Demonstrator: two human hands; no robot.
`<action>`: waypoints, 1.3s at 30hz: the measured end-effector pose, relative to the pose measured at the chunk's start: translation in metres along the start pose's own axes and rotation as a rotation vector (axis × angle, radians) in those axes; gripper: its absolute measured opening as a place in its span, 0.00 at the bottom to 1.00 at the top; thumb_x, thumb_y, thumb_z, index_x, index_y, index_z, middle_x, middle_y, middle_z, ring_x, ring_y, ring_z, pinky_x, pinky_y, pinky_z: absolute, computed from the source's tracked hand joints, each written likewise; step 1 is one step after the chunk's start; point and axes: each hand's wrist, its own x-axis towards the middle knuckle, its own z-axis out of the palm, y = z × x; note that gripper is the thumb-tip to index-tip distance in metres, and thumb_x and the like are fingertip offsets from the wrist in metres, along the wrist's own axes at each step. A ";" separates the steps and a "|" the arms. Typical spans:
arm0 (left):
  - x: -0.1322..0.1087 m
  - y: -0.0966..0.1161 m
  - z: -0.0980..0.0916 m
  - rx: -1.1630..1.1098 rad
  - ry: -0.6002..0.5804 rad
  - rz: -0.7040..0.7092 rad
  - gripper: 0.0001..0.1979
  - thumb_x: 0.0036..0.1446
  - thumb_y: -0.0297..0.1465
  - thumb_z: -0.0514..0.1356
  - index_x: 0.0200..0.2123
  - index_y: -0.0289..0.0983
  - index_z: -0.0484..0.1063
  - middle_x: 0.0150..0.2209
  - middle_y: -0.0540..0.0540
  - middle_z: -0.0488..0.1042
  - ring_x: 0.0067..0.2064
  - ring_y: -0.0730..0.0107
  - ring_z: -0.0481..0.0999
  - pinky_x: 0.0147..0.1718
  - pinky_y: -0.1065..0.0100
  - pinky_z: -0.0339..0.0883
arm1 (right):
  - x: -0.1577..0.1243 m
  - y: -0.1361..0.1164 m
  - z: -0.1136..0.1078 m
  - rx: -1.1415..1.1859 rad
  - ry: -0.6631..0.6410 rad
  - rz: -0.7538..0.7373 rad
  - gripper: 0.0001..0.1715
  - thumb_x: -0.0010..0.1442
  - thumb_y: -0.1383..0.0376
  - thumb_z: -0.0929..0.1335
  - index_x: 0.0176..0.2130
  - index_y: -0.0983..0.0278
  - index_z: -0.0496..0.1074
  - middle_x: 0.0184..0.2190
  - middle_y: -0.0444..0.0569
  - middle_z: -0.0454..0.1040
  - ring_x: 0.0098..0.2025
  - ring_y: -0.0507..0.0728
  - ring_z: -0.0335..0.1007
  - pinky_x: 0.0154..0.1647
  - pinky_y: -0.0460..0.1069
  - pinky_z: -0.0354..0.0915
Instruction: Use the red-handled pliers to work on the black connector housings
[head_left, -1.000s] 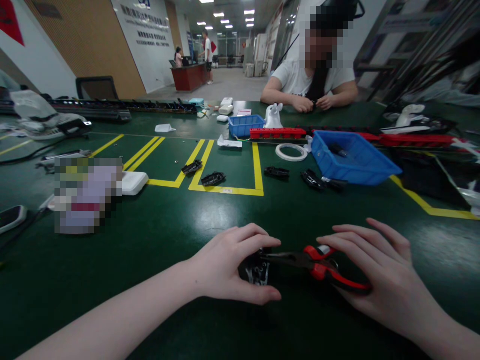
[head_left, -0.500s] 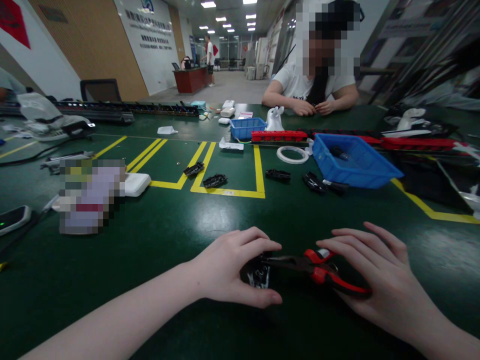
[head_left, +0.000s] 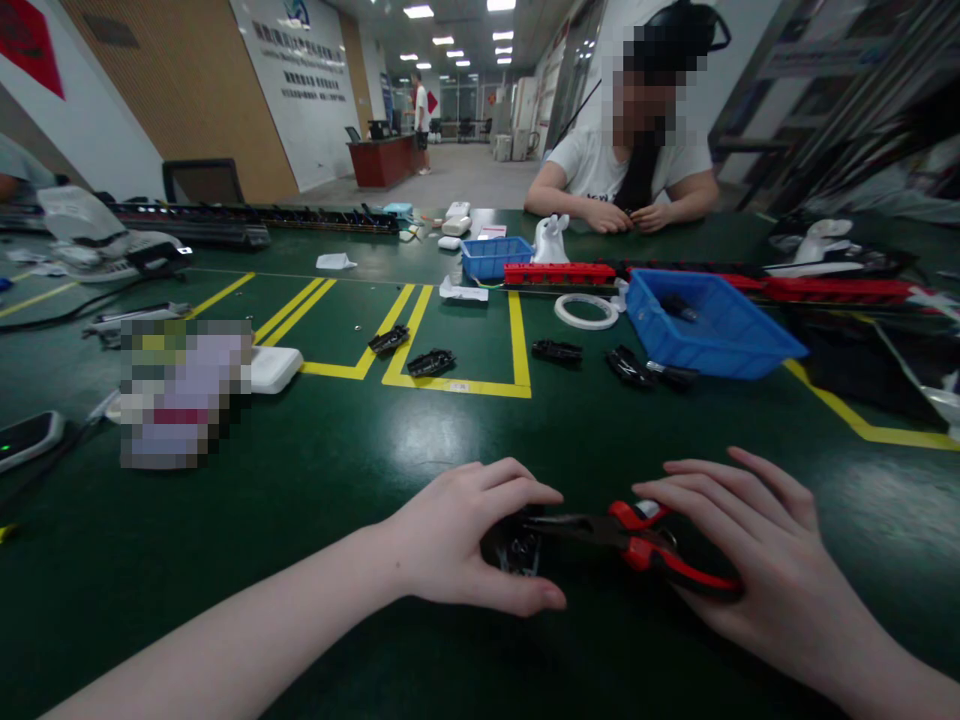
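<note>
My left hand [head_left: 465, 535] curves around a small black plastic part [head_left: 519, 552] with shiny clear or metallic bits, low over the table; the palm hides some of it. Red-handled long-nose pliers [head_left: 637, 538] are in my right hand [head_left: 757, 555], its fingers resting along the handles. The dark jaws of the pliers point left and reach the black part between my left thumb and forefinger. Whether the jaw tips grip anything is too dark to tell. Similar black parts [head_left: 431, 362] lie farther off on the green table [head_left: 337, 450].
A blue bin [head_left: 720, 345] with dark pieces inside stands at right, near a roll of white tape [head_left: 586, 311]. Behind is a smaller blue bin [head_left: 496, 258] beside red strips [head_left: 559, 273]. A white box [head_left: 274, 369] lies at left. Across the table sits a person [head_left: 626, 180].
Hands, pliers and black part hold almost the same place. The view has shifted very slightly.
</note>
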 end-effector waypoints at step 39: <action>0.000 0.003 0.002 0.080 -0.013 0.041 0.34 0.52 0.41 0.68 0.60 0.38 0.63 0.55 0.41 0.69 0.50 0.58 0.74 0.48 0.59 0.71 | 0.006 -0.002 -0.003 -0.049 -0.009 -0.049 0.24 0.56 0.72 0.63 0.53 0.63 0.65 0.43 0.51 0.77 0.43 0.62 0.75 0.60 0.64 0.56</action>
